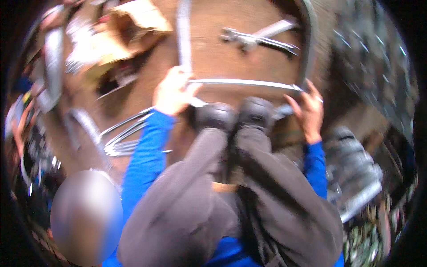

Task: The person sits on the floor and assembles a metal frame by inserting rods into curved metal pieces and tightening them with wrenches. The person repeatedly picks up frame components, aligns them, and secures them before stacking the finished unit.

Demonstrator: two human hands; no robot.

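A thin metal rod spans crosswise between two grey curved metal bars, the left bar and the right bar. My left hand is closed around the rod's left end, where it meets the lower end of the left bar. At the other end, my right hand has its thumb and fingers spread around the joint of rod and right bar. Its fingertips are at the bar's end; motion blur hides the exact contact. Both bars run out of the picture at the top.
Beyond the rod, two crossed wrenches lie on the brown floor. Several loose rods rest left of my left forearm, below a torn cardboard box. Stacked grey metal parts stand at right. A blurred person is at lower left.
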